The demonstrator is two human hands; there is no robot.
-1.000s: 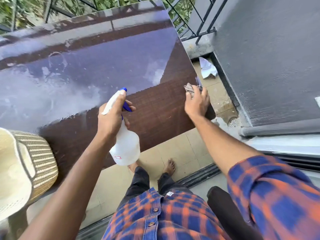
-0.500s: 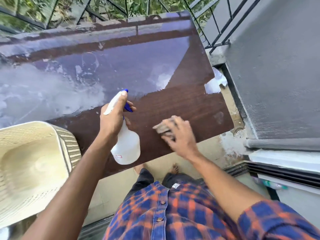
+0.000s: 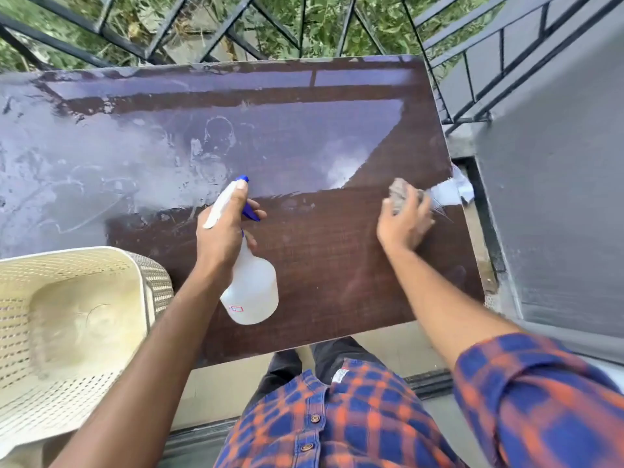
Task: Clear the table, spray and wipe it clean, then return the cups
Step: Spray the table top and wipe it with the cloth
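The dark brown table (image 3: 337,265) fills the middle of the view, its far half glossy with streaks and smears. My left hand (image 3: 223,231) grips a translucent white spray bottle (image 3: 253,292) with a blue trigger, held above the table's near part. My right hand (image 3: 403,221) presses a grey cloth (image 3: 398,194) onto the tabletop near the right edge, fingers curled over it. No cups are in view.
A cream perforated plastic chair (image 3: 67,332) stands at the near left against the table. A black metal railing (image 3: 236,35) runs behind the table, a grey wall (image 3: 557,197) on the right. A white rag (image 3: 461,189) lies on the floor beyond the table's right edge.
My right hand has swept the cloth from the table's near middle out toward the right edge. The left hand still holds the bottle in about the same place.
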